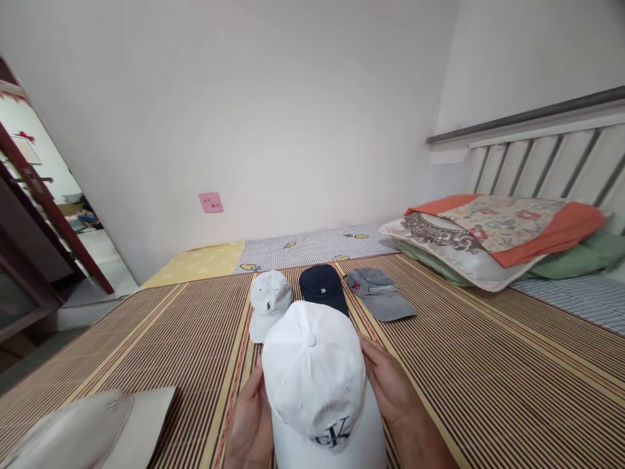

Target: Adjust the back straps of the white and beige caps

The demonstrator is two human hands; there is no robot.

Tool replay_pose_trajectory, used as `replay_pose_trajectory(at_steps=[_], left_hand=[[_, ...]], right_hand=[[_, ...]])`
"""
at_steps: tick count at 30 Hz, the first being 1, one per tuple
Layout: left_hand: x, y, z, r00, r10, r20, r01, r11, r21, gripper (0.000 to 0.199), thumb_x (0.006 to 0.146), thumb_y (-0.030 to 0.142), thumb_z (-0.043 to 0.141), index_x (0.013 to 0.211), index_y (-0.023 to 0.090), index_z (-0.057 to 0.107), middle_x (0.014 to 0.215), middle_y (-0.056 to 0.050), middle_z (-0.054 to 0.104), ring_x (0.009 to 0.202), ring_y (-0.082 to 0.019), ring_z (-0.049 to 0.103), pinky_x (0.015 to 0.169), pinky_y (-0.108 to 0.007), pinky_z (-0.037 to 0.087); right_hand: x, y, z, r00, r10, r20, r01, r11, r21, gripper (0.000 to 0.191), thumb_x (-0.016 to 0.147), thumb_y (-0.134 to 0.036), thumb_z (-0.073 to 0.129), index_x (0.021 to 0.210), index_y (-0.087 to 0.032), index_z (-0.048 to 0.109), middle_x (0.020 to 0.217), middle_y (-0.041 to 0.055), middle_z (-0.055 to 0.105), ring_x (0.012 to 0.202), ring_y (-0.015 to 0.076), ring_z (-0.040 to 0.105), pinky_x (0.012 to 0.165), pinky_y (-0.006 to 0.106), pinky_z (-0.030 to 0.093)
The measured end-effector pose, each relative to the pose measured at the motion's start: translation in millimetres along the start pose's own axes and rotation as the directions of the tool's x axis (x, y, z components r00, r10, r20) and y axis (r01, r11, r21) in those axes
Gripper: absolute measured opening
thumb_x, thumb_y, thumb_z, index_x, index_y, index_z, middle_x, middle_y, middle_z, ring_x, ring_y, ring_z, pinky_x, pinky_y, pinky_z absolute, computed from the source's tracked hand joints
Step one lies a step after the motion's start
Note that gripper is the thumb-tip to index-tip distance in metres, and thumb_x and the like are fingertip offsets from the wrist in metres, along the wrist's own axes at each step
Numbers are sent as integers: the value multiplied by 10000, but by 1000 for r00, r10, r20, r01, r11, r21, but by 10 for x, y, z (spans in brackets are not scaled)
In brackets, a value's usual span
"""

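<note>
A white baseball cap (312,378) with dark letters on its front is held up between my two hands, brim toward me. My left hand (251,417) grips its left side, and my right hand (388,384) has hold of the right side; the fingers are partly hidden behind the cap. Just beyond it, three more caps lie in a row on the striped mat: a white cap (271,296) with a small dark logo, a navy cap (319,284) partly covered by the held one, and a grey cap (383,296) with a red emblem.
At the lower left a beige hat (83,430) rests on the striped bamboo mat (195,352). Stacked pillows (493,228) stand at the right beside a white radiator (537,163). A white wall with a pink note (211,202) closes the far side; a doorway opens at far left.
</note>
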State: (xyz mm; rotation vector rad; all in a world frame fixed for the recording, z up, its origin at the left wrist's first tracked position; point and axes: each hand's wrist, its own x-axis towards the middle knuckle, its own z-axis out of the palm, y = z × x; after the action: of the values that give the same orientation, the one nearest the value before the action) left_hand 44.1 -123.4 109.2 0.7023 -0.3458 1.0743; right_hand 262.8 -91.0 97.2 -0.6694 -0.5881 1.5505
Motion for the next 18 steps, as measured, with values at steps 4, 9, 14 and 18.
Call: replay_pose_trajectory(at_steps=[4,9,14,18], left_hand=[[8,-9,42,1000,-16,-3,16,999,33,782,1074,299,-102,1515,217,539,1577,-28,519,1556,-162,299,1308,-345,-7],[-53,12,5,1000,-20,2,20,1000,13,830,1066,306,-135,1512,176,553,1567,-57,548,1549,-154,324,1305,-315,30],[-99,40,20,997,33,-66,-33,999,-10,838,1080,418,-86,1479,113,584,1554,-107,572,1521,-181,399,1303,-312,73],[-97,36,74,995,-17,-99,17,1000,4,810,1093,400,-51,1456,93,604,1523,-102,603,1516,-190,410,1305,-317,90]], right_hand=[[-32,-20,-23,999,7,37,-6,999,-35,413,672,-437,946,1001,-210,842,1139,84,828,1240,330,685,1165,454,439],[-98,-98,-66,996,2,89,0,999,-32,374,718,-476,919,987,-229,838,1085,71,837,1199,330,706,1159,484,431],[-133,-136,-86,995,17,99,-15,1000,-16,373,690,-452,942,964,-219,842,1070,92,838,1190,347,708,1114,488,471],[-158,-119,-108,990,52,128,-52,999,3,307,723,-390,925,958,-213,840,1035,106,840,1140,362,733,1068,514,501]])
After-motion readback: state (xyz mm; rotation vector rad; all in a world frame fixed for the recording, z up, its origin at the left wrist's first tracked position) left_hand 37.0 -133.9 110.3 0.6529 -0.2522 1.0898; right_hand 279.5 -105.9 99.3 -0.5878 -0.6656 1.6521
